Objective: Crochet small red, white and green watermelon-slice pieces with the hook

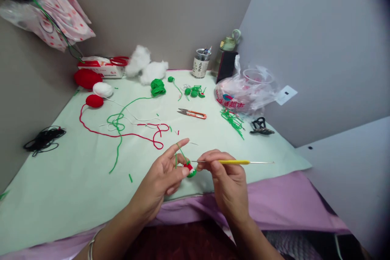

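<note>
Between the thumb and fingers of my left hand is a small crochet piece in green, red and white. Green yarn runs from it up over my raised left index finger. My right hand grips a crochet hook by its yellow handle, held nearly level. The hook's thin metal tip points left and meets the top of the piece; whether it is through a stitch I cannot tell. My right fingertips are close to the piece's right side.
Thread snips lie ahead of my hands. Red yarn and loose green yarn curl to the left, near yarn balls. White stuffing, a pen jar and a plastic bag stand along the back. Green scraps and a hair claw lie right.
</note>
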The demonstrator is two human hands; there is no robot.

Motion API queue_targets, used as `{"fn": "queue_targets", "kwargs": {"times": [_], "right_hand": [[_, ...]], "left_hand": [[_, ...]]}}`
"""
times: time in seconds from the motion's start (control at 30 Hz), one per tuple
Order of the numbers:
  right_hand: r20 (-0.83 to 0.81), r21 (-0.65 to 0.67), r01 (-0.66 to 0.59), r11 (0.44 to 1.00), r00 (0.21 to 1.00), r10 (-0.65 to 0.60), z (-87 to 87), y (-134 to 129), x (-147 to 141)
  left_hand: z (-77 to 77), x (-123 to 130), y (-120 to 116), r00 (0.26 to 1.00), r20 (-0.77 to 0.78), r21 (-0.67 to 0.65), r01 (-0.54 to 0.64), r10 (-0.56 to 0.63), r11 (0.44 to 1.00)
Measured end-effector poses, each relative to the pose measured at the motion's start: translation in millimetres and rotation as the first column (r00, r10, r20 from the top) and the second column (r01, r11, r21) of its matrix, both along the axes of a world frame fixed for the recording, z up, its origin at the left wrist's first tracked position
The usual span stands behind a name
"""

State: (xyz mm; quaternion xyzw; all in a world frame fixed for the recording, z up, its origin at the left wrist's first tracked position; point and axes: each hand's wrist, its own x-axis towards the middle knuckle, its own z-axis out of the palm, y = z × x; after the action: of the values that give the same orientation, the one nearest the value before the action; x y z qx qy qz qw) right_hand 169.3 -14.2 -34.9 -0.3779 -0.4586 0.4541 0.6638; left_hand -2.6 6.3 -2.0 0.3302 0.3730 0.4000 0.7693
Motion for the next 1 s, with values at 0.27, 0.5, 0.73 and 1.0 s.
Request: {"fn": "queue_targets", "kwargs": {"times": [0.27,0.5,0.73,1.0], "right_hand": [[-0.069,0.018,0.078,0.997,0.995,-0.076,10.2,4.3,13.5],[0.131,0.087,0.031,0.996,0.990,-0.043,11.9,-5.8,6.3],[0.240,0.165,0.010,0.986,0.970,-0.050,18.6,-6.5,4.1],[0.280,0.198,-0.003,0.980,0.958,-0.054,19.1,-7.5,5.4]], "left_hand": [[-4.7,-3.5,1.9,0.999,0.032,0.037,0.006,-0.007,0.999],[-8.2,0.2,-0.1,0.997,-0.056,0.143,-0.050,0.059,0.988],[-9.4,-2.6,-1.1,0.993,-0.096,0.179,-0.054,0.072,0.982],[-10.3,-2.2,-1.5,0.986,-0.136,0.213,-0.061,0.092,0.975]]}}
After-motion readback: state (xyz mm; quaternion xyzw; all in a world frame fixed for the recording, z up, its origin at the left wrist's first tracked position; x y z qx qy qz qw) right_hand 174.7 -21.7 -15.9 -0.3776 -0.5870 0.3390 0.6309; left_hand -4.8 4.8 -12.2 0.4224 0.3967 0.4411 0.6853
